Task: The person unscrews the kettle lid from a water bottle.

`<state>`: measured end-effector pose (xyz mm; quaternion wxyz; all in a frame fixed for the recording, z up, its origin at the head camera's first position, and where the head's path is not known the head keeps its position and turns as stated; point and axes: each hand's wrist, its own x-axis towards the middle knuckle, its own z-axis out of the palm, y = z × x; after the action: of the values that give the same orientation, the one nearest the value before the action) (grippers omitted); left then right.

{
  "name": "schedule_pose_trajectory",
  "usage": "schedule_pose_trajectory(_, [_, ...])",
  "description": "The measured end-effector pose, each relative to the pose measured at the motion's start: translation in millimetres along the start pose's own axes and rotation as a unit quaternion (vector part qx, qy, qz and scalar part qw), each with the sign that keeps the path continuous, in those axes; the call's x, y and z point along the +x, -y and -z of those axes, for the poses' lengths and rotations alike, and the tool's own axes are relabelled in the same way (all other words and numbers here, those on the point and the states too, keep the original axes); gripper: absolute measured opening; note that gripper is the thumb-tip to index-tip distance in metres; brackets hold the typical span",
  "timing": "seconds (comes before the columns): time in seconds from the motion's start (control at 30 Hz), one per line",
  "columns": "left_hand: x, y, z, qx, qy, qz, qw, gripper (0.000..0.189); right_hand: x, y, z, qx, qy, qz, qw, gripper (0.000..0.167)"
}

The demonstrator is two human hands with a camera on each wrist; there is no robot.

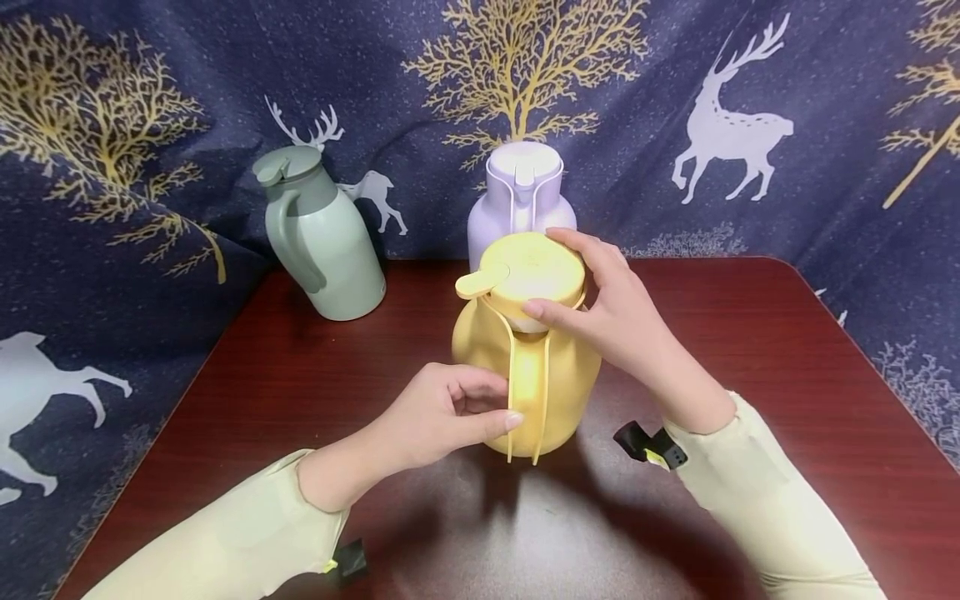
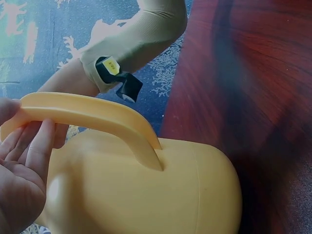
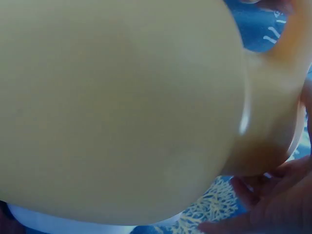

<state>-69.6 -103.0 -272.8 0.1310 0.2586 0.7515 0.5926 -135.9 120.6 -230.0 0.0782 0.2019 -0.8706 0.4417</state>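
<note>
A yellow thermos jug (image 1: 573,392) stands upright on the table. My left hand (image 1: 427,421) is at its handle (image 1: 528,392), thumb on the near side and fingers curled behind it; in the left wrist view the fingers pass under the handle (image 2: 92,109). On the jug's round lid (image 1: 536,262) my right hand (image 1: 622,312) holds the rim, thumb in front and fingers at the far side. The lid's lever (image 1: 482,282) points left, out of line with the handle. A white band shows beneath the lid. In the right wrist view the jug body (image 3: 122,107) fills most of the picture.
A lilac thermos jug (image 1: 521,204) stands right behind the yellow one, partly hidden by it. To the back left is a pale green jug (image 1: 330,242). The dark red table (image 1: 750,350) meets a blue patterned cloth (image 1: 420,192) at the back.
</note>
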Motion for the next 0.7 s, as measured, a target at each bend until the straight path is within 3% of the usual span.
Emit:
schedule_pose_trajectory(0.13, [0.3, 0.3, -0.7, -0.003, 0.001, -0.002, 1.0, 0.026, 4.1, -9, 1, 0.038, 0.005, 0.016, 0.9991, 0.075])
schedule_pose_trajectory(0.27, [-0.1, 0.9, -0.8, 0.0, -0.001, 0.001, 1.0, 0.026, 11.8, -19, 8, 0.09, 0.056, 0.031, 0.9939, 0.073])
schedule_pose_trajectory(0.33, [-0.3, 1.2, -0.7, 0.002, -0.003, 0.003, 1.0, 0.026, 16.7, -23, 12, 0.134, 0.096, 0.04, 0.9855, 0.071])
schedule_pose_trajectory(0.43, [-0.8, 1.2, -0.7, 0.007, -0.004, 0.005, 1.0, 0.026, 23.6, -28, 14, 0.202, 0.152, 0.063, 0.9654, 0.071])
schedule_pose_trajectory(0.53, [-1.1, 0.6, -0.7, 0.012, -0.005, 0.005, 0.9999, 0.025, 26.4, -32, 15, 0.233, 0.182, 0.078, 0.9519, 0.072])
schedule_pose_trajectory(0.6, [-1.0, 0.1, -0.7, 0.015, -0.005, 0.006, 0.9999, 0.025, 26.4, -32, 16, 0.234, 0.187, 0.082, 0.9505, 0.075])
schedule_pose_trajectory(0.7, [-0.9, -0.4, -0.3, 0.018, -0.006, 0.006, 0.9998, 0.025, 23.1, -27, 17, 0.212, 0.177, 0.084, 0.9576, 0.08])
